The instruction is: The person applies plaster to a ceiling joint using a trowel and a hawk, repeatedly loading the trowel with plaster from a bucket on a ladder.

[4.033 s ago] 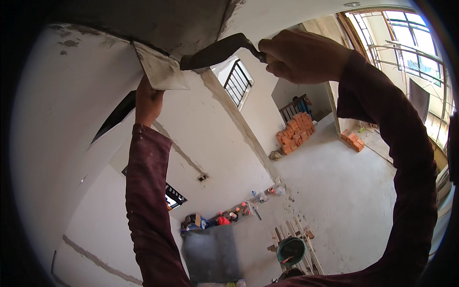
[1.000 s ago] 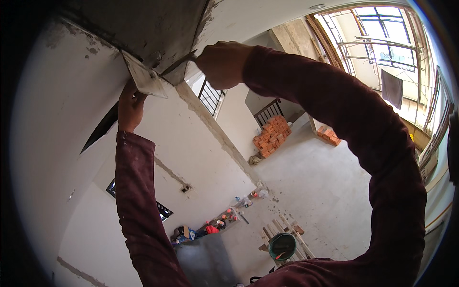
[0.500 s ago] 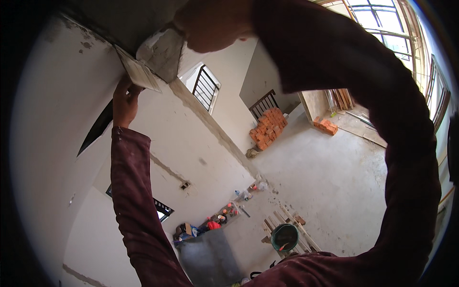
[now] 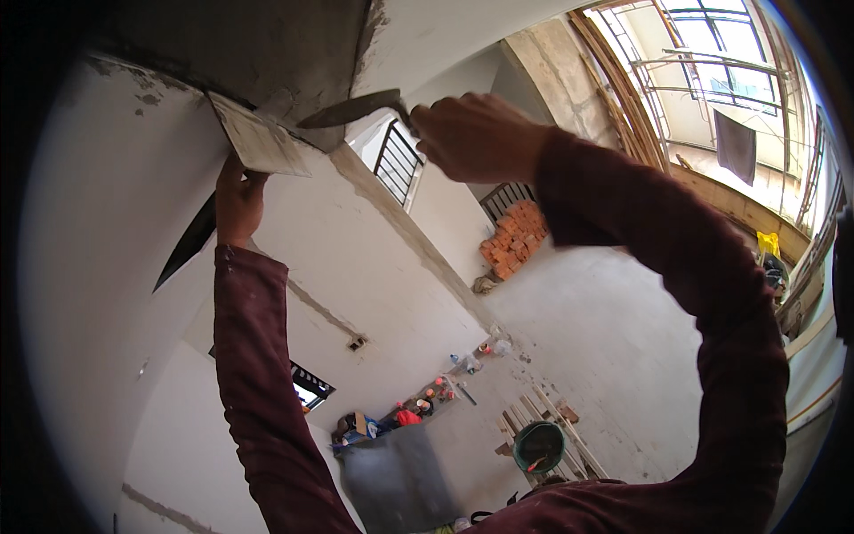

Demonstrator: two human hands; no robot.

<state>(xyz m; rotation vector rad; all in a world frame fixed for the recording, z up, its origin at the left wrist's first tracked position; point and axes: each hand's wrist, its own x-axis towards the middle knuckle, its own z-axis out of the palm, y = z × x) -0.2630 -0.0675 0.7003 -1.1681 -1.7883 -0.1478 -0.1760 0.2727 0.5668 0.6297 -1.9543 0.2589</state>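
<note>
High at the upper left, my left hand [image 4: 238, 203] is closed on the underside of a flat, mortar-smeared plastering board [image 4: 256, 142]. The board is tilted against the corner where the white wall [image 4: 107, 205] meets a dark grey plastered surface [image 4: 231, 49]. My right hand [image 4: 476, 135] grips the handle of a pointing trowel [image 4: 351, 109]. Its blade points left, the tip close to the board's right edge and in front of the grey plaster. Whether the tip touches anything, I cannot tell.
Far below on the floor, a green bucket [image 4: 539, 447] stands by wooden slats [image 4: 578, 445]. Stacked red bricks [image 4: 514, 238] lie near a dark railing. Assorted items [image 4: 414, 414] line the wall beside a dark grey sheet [image 4: 396, 481]. Scaffolding [image 4: 703, 62] stands upper right.
My right hand has come down and to the right with the trowel, whose blade has swung from broad-side view to nearly edge-on, pointing left. My left hand still holds the board in the corner.
</note>
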